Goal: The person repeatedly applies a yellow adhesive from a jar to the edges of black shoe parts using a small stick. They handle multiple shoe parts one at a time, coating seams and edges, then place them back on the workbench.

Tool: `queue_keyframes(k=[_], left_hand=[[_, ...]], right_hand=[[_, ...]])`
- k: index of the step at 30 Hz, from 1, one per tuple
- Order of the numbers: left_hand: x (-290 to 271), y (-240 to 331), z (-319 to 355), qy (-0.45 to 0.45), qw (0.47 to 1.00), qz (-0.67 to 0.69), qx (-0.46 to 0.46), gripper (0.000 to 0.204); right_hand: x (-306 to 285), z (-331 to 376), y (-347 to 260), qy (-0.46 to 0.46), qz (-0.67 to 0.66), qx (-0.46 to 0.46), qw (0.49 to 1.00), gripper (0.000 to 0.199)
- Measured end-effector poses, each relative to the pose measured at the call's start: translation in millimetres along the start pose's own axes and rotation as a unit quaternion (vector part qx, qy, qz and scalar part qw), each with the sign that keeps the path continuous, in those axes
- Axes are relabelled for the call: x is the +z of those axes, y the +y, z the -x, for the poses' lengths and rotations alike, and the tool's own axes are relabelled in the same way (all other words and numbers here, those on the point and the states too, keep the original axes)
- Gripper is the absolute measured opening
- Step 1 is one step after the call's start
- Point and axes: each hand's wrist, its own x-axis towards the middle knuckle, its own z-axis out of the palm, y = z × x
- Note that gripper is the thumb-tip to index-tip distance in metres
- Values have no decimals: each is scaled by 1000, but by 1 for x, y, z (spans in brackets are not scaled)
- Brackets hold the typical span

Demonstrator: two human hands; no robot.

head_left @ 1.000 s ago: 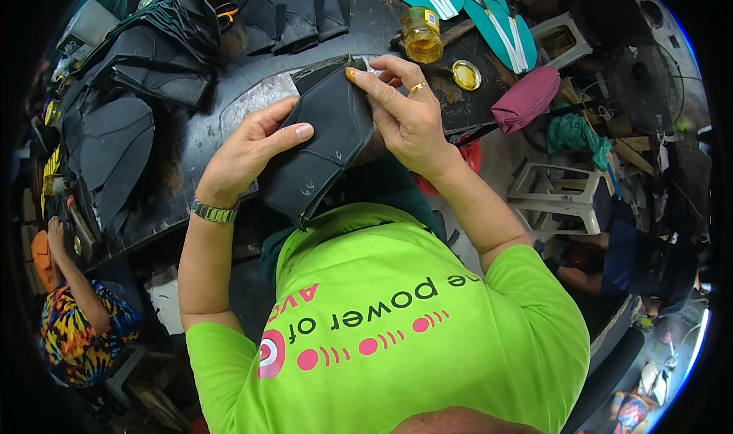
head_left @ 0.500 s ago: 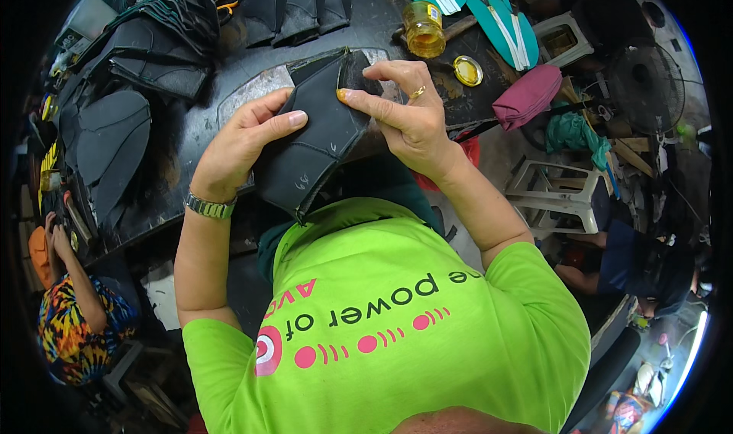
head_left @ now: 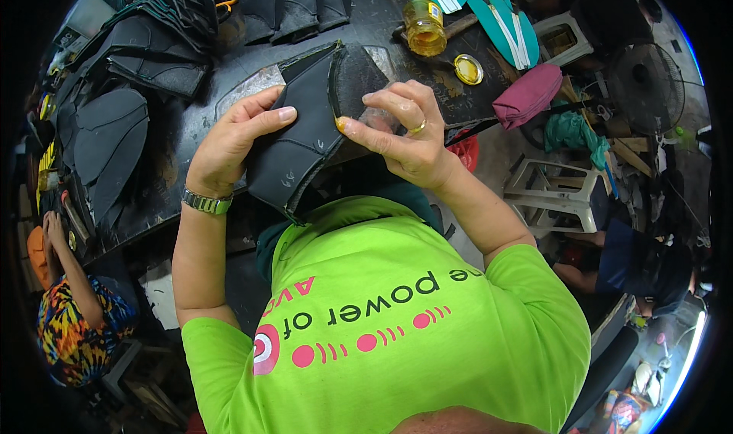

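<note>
Right hand (head_left: 408, 132) pinches folded edge of black rubbery panel piece (head_left: 305, 140), likely pressing seam flat; left hand (head_left: 233, 140) clasps opposite side, steadying it above dark worktable (head_left: 191, 121). Amber glass jar (head_left: 424, 26) and its yellow lid (head_left: 468, 68) stand beyond.

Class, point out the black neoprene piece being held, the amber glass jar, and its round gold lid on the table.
black neoprene piece (head_left: 301, 148), head view, middle of its panel
amber glass jar (head_left: 424, 28), head view, its side
round gold lid (head_left: 467, 69), head view, its centre

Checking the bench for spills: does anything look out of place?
The glass jar of amber liquid stands open, its gold lid lying apart on the table. Nothing looks spilled.
</note>
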Motion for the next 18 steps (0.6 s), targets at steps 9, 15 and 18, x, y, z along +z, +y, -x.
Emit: queue_keyframes(k=[9,15,18], left_hand=[[-32,29,3,115,979,58,159,30],[-33,21,-12,146,973,96,150,17],[-28,11,-19,128,974,96,163,14]], right_hand=[[5,-5,-15,38,-183,108,976,62],[24,-22,-36,-104,-386,265,877,114],[39,-24,-50,-102,-521,360,767,112]])
